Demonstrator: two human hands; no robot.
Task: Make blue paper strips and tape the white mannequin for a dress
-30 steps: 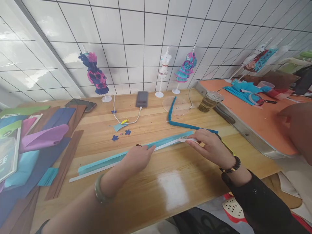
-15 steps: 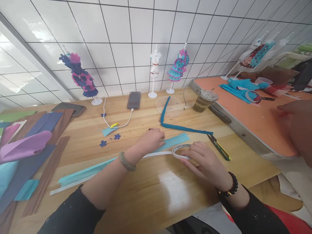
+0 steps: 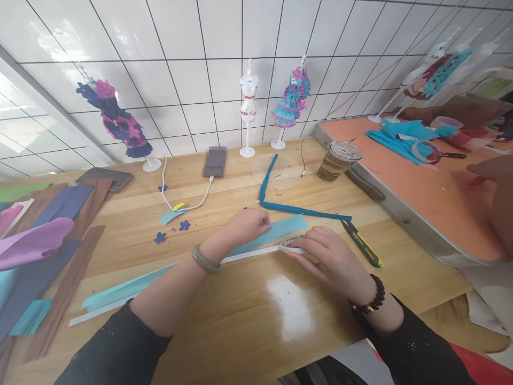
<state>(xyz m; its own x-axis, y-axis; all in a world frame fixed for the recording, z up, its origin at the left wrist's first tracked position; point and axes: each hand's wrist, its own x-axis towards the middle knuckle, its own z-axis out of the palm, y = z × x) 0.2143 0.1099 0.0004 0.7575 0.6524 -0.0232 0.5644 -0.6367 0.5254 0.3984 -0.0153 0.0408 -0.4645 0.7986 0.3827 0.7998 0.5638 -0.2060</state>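
Well, tape roll (image 3: 289, 249): a slim white ring with printing on its inside, near the middle of the wooden tabletop (image 3: 240, 321); I can't tell whether it touches the wood.
Right hand (image 3: 331, 251): its grip is clamped on that roll, thumb on the near side, fingers over the top; a dark bead bracelet (image 3: 378, 294) circles the wrist.
White tape (image 3: 252, 254): runs from the roll leftward, passes behind the left forearm and comes out again at the lower left.
Light-blue paper strip (image 3: 286, 227): lies along the far side of the tape, one end just beyond the roll.
Left hand (image 3: 250, 223): fingers curled together over the paper strip; from where I stand I can't tell whether the grip pinches anything.
Dark-blue strip (image 3: 304, 210): bent at an angle beyond the hands, one arm over a clear disc (image 3: 286, 180).
Yellow-and-green snips (image 3: 363, 243): to the right, touching the dark-blue strip's end.
Lidded plastic cup (image 3: 339, 163): upright near the orange tabletop (image 3: 420, 198).
Navy paper flowers (image 3: 184, 225): over to the left, near a white cable (image 3: 163, 184).
Mini dress forms (image 3: 248, 96): along the tiled wall, one bare white between two in ruffled outfits.
Far left: layered coloured paper sheets (image 3: 56, 214) beside a phone (image 3: 106, 179).
Far right: another person's hand (image 3: 497, 176), blurred, over the orange tabletop.
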